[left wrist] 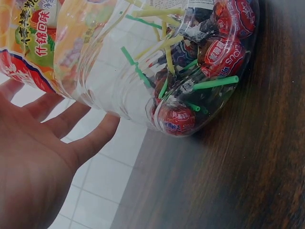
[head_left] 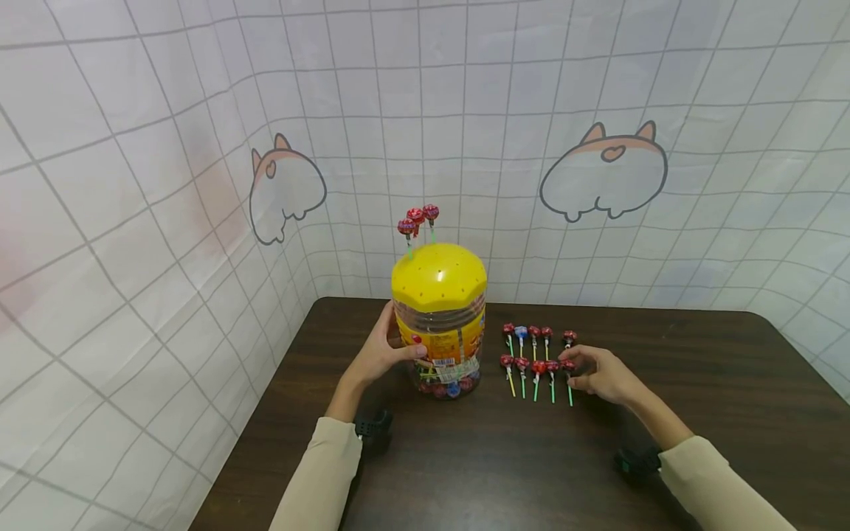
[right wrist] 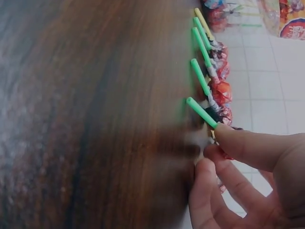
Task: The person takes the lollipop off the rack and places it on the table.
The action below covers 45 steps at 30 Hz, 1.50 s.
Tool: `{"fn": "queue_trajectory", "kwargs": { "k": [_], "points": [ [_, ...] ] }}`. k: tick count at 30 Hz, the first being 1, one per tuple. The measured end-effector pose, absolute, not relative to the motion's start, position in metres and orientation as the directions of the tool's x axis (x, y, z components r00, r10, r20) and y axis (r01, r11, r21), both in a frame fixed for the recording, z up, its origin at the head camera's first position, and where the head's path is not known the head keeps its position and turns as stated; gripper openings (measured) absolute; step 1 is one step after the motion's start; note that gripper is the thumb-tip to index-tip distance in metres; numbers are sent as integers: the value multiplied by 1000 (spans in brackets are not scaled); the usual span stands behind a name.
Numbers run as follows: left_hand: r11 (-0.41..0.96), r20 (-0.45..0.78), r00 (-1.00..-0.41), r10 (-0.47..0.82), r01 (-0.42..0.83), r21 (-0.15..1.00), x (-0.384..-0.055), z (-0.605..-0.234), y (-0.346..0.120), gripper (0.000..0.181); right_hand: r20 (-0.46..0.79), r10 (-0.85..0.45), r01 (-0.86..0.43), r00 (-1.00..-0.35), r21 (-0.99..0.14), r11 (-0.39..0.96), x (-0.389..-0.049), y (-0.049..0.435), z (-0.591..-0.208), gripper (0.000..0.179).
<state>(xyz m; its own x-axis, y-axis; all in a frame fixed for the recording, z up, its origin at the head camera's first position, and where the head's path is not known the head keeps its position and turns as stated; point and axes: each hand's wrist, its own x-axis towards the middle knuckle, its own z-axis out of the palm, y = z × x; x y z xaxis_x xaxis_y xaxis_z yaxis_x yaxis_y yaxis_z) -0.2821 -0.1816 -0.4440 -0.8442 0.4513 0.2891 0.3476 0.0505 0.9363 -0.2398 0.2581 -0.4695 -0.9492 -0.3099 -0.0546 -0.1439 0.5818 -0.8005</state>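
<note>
A clear plastic candy jar (head_left: 441,343) with a yellow domed lid (head_left: 438,276) stands upright on the table. My left hand (head_left: 381,354) holds its side, thumb across the front and fingers round the back. In the left wrist view, wrapped lollipops (left wrist: 221,55) lie in the jar's bottom. Several red-wrapped lollipops (head_left: 415,215) stick up from holes at the lid's left and back. At the right end of the front row, my right hand (head_left: 604,375) pinches a lollipop with a green stick (right wrist: 202,113) between thumb and fingers; its head is partly hidden.
Two rows of lollipops (head_left: 538,369) lie right of the jar, heads pointing away, one with a blue wrapper (head_left: 521,332). The dark wooden table (head_left: 505,464) ends at a white gridded cloth backdrop (head_left: 438,96) behind and to the left.
</note>
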Motion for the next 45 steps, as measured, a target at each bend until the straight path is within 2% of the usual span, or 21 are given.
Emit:
{"fn": "queue_trajectory", "kwargs": {
  "k": [9,18,33,38,45],
  "points": [
    [56,288,-843,454,350,935,-281,-445,-183,92,-27,-288,-173,-957,-745,644,-241,257,-473,41],
    [68,277,-852,444,340,938,-282,-446,-183,92,-35,-240,-146,-970,-706,693,-243,254,-476,35],
    [57,288,-847,448,348,936,-281,-444,-183,92,-41,-251,-139,-967,-741,657,-246,260,-471,41],
    [53,287,-846,449,345,937,-282,-445,-182,91,-3,-260,-164,-966,-767,620,-247,263,-449,42],
    [53,297,-842,450,357,933,-283,-446,-182,91,116,-322,-288,-940,-777,560,-248,243,-391,35]
  ]
}}
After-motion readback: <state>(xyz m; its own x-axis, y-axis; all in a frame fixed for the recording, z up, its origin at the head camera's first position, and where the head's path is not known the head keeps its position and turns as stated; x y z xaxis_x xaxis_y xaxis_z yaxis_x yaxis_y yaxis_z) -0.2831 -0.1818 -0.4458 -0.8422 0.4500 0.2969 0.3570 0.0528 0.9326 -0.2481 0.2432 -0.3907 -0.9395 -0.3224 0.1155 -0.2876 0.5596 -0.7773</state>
